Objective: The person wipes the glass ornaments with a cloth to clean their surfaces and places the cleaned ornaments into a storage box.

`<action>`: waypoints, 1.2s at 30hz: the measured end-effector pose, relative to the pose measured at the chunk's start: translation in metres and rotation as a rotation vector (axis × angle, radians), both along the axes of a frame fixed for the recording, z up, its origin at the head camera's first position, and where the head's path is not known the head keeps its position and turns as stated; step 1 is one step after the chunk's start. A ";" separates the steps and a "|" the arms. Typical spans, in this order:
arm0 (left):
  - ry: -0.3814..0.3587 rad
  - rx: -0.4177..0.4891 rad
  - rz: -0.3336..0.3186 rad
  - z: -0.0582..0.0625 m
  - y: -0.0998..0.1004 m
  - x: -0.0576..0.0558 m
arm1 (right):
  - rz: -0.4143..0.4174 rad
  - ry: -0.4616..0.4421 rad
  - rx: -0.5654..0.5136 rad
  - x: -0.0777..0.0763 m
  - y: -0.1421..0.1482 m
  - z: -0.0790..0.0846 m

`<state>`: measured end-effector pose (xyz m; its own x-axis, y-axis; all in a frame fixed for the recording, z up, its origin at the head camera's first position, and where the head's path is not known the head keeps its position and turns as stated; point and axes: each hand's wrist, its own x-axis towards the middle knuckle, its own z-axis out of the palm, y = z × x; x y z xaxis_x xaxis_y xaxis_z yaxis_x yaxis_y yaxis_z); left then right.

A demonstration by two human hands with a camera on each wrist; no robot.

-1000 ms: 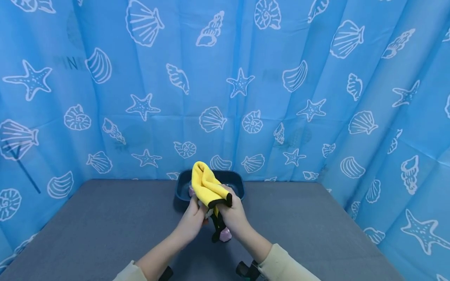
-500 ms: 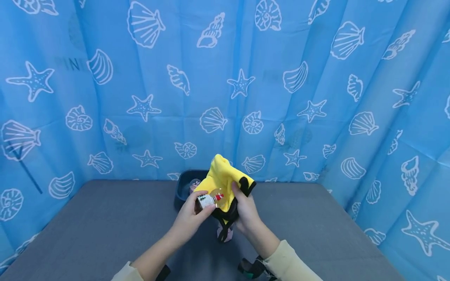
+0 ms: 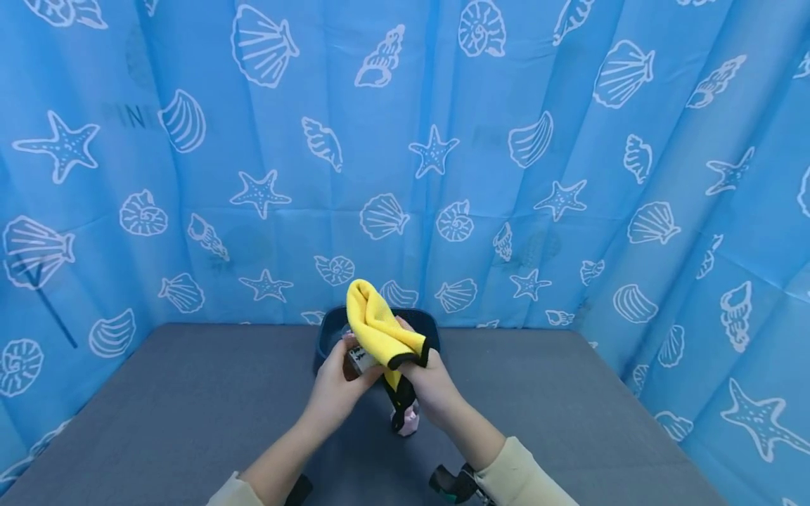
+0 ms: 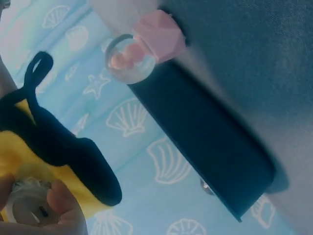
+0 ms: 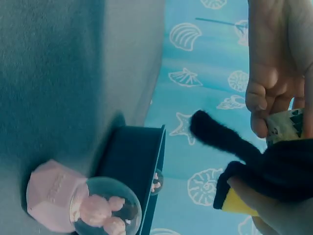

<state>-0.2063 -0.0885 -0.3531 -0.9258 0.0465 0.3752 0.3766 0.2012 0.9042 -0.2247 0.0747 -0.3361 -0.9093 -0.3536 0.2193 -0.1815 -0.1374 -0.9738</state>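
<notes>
Over grey table (image 3: 209, 414), 1 snow globe (image 3: 362, 360) gripped in left hand (image 3: 337, 385), upper part hidden by yellow cloth (image 3: 376, 332), cloth grasped in right hand (image 3: 432, 385), dark tray (image 3: 425, 325) behind, partly obscured.

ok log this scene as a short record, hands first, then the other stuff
left hand: pinches a white-sided object with dark marks
right hand: grips a yellow cloth with black trim
object's far end: hidden by the yellow cloth, head view
dark bin: on the gray table, near the blue curtain
pink-based globe: upright on the table, in front of the bin
second globe: partly visible at the bin's rim
</notes>
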 end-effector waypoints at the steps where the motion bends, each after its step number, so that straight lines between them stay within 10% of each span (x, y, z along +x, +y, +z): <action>1: 0.020 -0.028 0.007 -0.001 0.000 0.000 | -0.007 0.016 0.004 -0.001 -0.001 -0.001; 8: 0.091 -0.163 0.037 -0.008 0.003 0.001 | -0.130 -0.001 -0.156 -0.001 -0.010 -0.011; 21: 0.098 -0.148 -0.002 -0.015 0.008 0.001 | -0.350 -0.183 -0.239 -0.006 -0.004 -0.013; 30: -0.059 0.045 -0.111 -0.009 0.001 0.001 | -0.221 -0.200 -0.247 -0.007 0.006 -0.001; 36: -0.159 0.092 -0.257 -0.001 -0.004 0.003 | 0.130 -0.154 -0.159 -0.012 0.017 0.004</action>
